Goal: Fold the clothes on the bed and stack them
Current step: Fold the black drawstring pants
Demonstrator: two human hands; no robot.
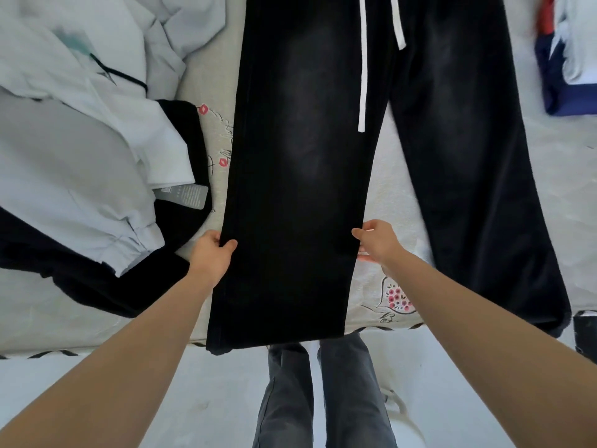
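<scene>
Arms outstretched, we pinch one leg of the black trousers at the bed's near edge: left hand grips its left side, right hand its right side.

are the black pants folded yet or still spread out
Spread out: the black pants lie flat on the bed, legs apart, left hand pinching one leg's edge.

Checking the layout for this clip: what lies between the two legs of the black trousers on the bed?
In the head view, bare patterned bedsheet shows between the legs of the black trousers; a white drawstring hangs beside the gap.
</scene>
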